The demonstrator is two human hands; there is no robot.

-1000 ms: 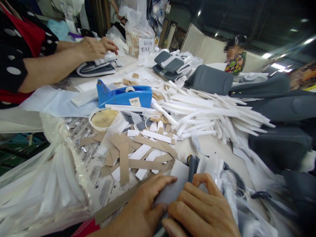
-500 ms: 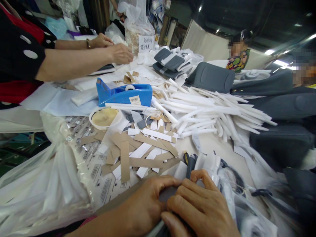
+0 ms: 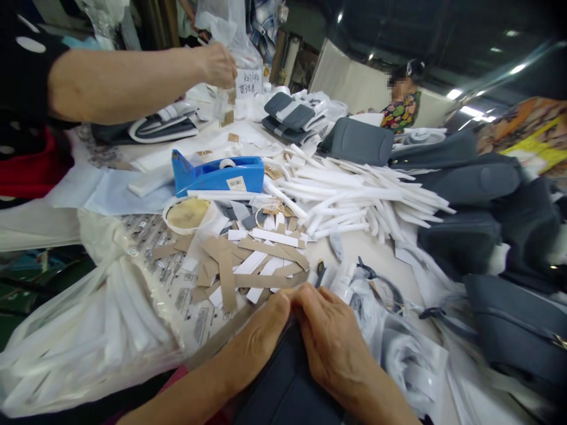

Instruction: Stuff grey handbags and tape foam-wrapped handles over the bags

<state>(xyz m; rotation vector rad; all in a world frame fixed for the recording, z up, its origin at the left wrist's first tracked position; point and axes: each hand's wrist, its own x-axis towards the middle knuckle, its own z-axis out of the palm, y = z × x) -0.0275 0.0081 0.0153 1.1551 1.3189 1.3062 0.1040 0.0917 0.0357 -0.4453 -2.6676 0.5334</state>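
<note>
A dark grey bag (image 3: 286, 381) stands upright at the bottom middle, close to my body. My left hand (image 3: 270, 321) and my right hand (image 3: 325, 321) meet at its far end, fingers curled over the edge and pressed together. The fingertips are partly hidden behind the knuckles. Just beyond lies a heap of brown and white card strips (image 3: 261, 265). To the right of my right hand are clear plastic wrapping (image 3: 367, 313) and a dark strap (image 3: 385, 277).
A blue tape dispenser (image 3: 217, 176) stands behind the strips, beside a round tub (image 3: 188, 213). White foam sticks (image 3: 349, 195) are piled mid-table. Several grey bags (image 3: 518, 330) line the right. A plastic bag of foam rods (image 3: 101, 319) lies left. A co-worker's arm (image 3: 133, 82) reaches in.
My hands have come together higher on the bag, and more of its dark grey side shows. The view has shifted right. The co-worker's arm has risen.
</note>
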